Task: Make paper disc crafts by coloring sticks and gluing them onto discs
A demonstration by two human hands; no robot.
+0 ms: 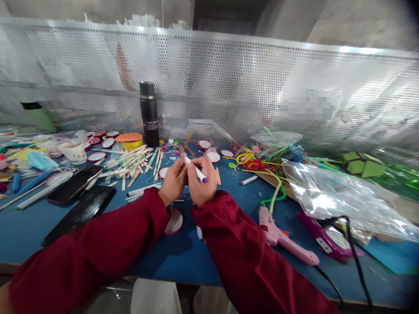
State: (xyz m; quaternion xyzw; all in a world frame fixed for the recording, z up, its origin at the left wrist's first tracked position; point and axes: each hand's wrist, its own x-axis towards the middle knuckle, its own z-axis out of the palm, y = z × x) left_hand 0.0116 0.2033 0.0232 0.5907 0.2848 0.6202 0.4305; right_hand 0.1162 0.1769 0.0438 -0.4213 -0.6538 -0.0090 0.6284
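Note:
Both hands meet above the middle of the blue table (pixel 157 244). My right hand (pixel 202 181) is closed round a white marker (pixel 196 170) with a purple end that points down to the right. My left hand (pixel 173 179) is closed beside it, pinching a small wooden stick piece whose top shows above the fingers; its tips touch the marker's upper end. A round red-rimmed white disc (pixel 174 221) lies on the table just under my wrists. Both arms wear dark red sleeves.
A pink glue gun (pixel 281 237) with a black cord lies right of my arms. Two black phones (pixel 78 196) lie to the left. Wooden sticks (pixel 134 161), red-rimmed discs, a black bottle (pixel 149 114), coloured wires (pixel 258 163) and clear plastic bags (pixel 343 196) crowd the back, before a perforated metal screen.

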